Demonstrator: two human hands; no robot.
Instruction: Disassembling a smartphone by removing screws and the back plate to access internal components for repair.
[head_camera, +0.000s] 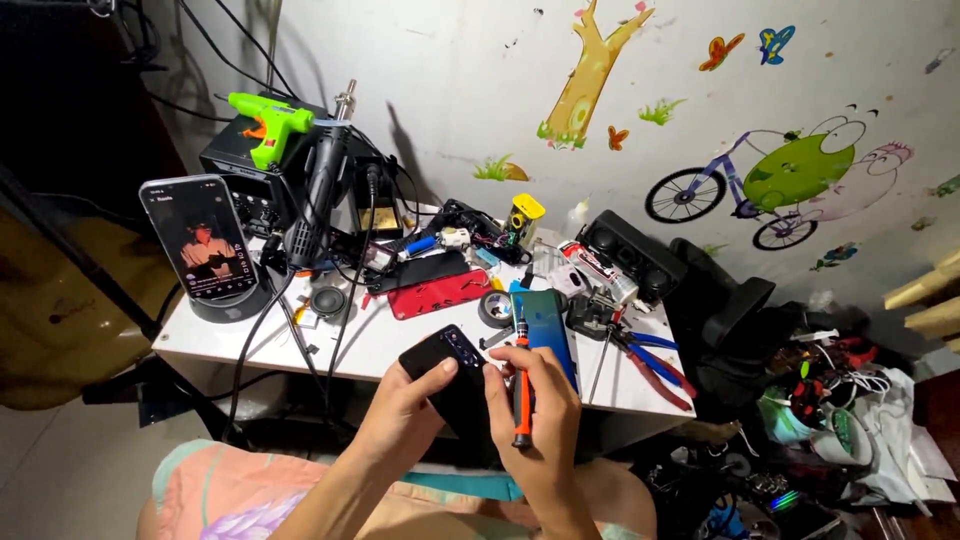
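From the head camera, your left hand (405, 400) cups a black phone (452, 375) from below, thumb laid across its near face and the other fingers wrapped under it; the phone hangs tilted just off the front edge of the white table (385, 345), above your lap. Your right hand (545, 410) is closed around an orange screwdriver (521, 395), fingers pressed together on the handle, the shaft upright and its upper end touching the phone's right side beside your fingertips.

Just beyond your right fingers a blue-green phone (548, 330) lies flat at the table's front right corner. Further right of them, blue-handled pliers (655, 362) sit close to the table's right edge. Beyond your left thumb lies a red phone cover (437, 293), with a roll of tape (496, 308) next to it.

Well to the left of your left hand, a phone on a stand (200, 240) occupies the left corner, and cables hang over the front edge. The bare strip of tabletop lies between that stand and your left fingers.
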